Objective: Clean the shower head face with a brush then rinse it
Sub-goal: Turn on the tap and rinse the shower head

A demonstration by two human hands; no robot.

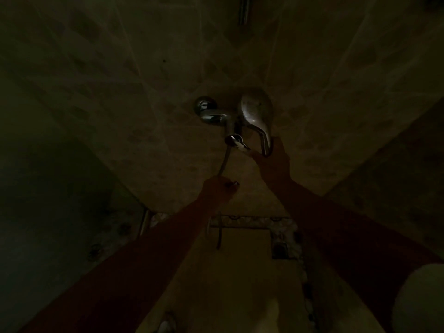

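Now, both hands up at the tiled wall (149, 75), very dim.
Right hand (274, 159) grips shower head (255, 111) handle beside mixer tap (216, 116); left hand (217, 188) pinches hose (224, 161) below, open wall around.

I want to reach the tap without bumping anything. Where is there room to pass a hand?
Open wall tile lies left of the mixer tap and above it. It is crowded right of it: the shower head, the right hand on its handle, and the left hand on the hose.
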